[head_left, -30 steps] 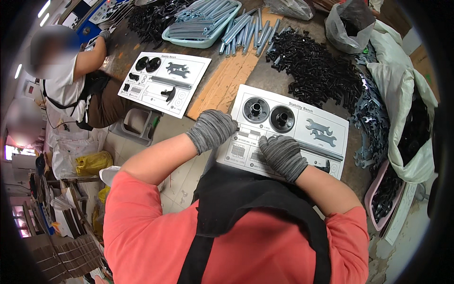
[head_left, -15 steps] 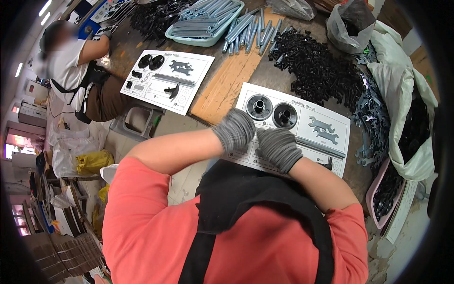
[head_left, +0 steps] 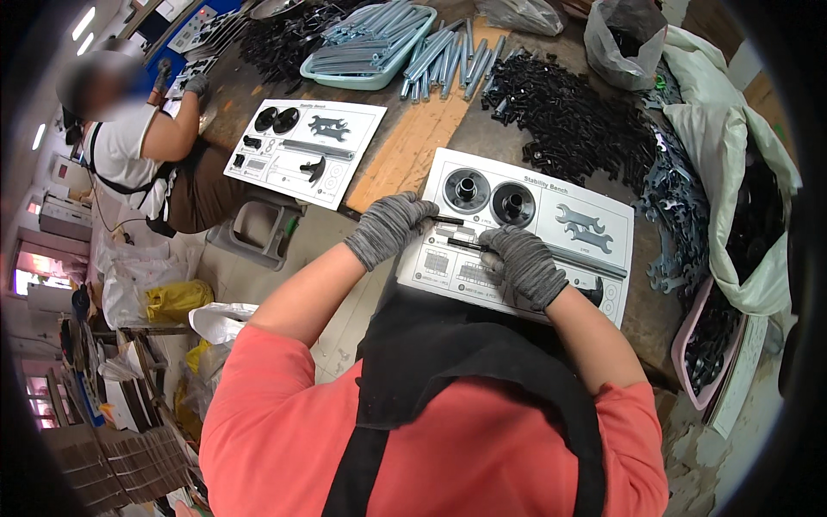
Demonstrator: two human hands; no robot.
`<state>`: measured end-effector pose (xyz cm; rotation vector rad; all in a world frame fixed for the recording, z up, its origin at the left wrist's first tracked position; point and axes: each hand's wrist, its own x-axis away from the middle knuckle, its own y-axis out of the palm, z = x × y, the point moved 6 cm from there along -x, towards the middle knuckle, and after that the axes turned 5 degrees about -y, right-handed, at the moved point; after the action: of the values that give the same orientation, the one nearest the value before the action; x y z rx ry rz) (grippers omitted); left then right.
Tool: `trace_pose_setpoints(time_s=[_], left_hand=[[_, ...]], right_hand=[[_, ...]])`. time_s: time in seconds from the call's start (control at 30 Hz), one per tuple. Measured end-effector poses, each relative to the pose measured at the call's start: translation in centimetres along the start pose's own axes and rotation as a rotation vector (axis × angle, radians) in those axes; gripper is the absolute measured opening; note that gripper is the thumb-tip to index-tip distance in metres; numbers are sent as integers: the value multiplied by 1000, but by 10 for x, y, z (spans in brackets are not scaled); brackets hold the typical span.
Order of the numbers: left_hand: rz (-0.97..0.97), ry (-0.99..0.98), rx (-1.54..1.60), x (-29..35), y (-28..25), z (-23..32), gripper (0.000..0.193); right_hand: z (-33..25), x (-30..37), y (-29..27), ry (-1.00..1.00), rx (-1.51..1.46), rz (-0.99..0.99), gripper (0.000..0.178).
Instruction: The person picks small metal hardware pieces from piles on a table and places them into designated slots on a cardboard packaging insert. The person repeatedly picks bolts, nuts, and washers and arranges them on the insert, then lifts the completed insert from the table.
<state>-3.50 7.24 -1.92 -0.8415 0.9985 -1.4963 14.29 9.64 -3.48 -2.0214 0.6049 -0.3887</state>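
Observation:
A white card (head_left: pixel 556 297) printed with part outlines lies on the workbench in front of me. On it are two black round flanged discs (head_left: pixel 466 189), a pair of grey open-end wrenches (head_left: pixel 586 229) and a grey tube (head_left: pixel 594 261). My left hand (head_left: pixel 389 228), in a grey knit glove, pinches a short black bolt (head_left: pixel 446 221) at the card's left part. A second black bolt (head_left: pixel 465 245) sticks out leftward from the closed fingers of my gloved right hand (head_left: pixel 522 263), just below the discs. Both bolts lie roughly level, apart from each other.
Beyond the card spreads a heap of black bolts (head_left: pixel 568 116). Loose wrenches (head_left: pixel 676 211) are piled along the right, by a pale sack (head_left: pixel 715 112) and a pink bin (head_left: pixel 691 370). Metal tubes fill a light-green basket (head_left: pixel 362 84). Another filled card (head_left: pixel 301 151) lies left; a co-worker (head_left: pixel 142 129) sits beyond.
My hands, close together over the card before, are now apart; the left has moved left and down. Two black bolts now show at the fingertips. The co-worker's arms have shifted.

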Motion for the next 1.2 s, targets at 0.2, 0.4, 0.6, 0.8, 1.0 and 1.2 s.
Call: trace_pose_setpoints(time_s=[0.2,0.4,0.6,0.8,1.0,1.2], left_hand=[[-72,157,164,-6,8,8,26],[-134,181,65,-9,5,16,35],[-138,217,-36,-12,14,11,38],[18,95,299,-32,-33,32,43],[72,215,60,-133,-17,64,34],[-93,389,-157,-202,45,72,33]], right_hand=[[-1,-18,1,88,-39,19,31],[7,-23,3,81,-56,-61,34],[0,-19,-4,66,-36,-65,33],[78,1,-57,113,-159,346,34],[128,-33,-98,224,321,315,39],[125,-74,-89,522,259,-4,32]])
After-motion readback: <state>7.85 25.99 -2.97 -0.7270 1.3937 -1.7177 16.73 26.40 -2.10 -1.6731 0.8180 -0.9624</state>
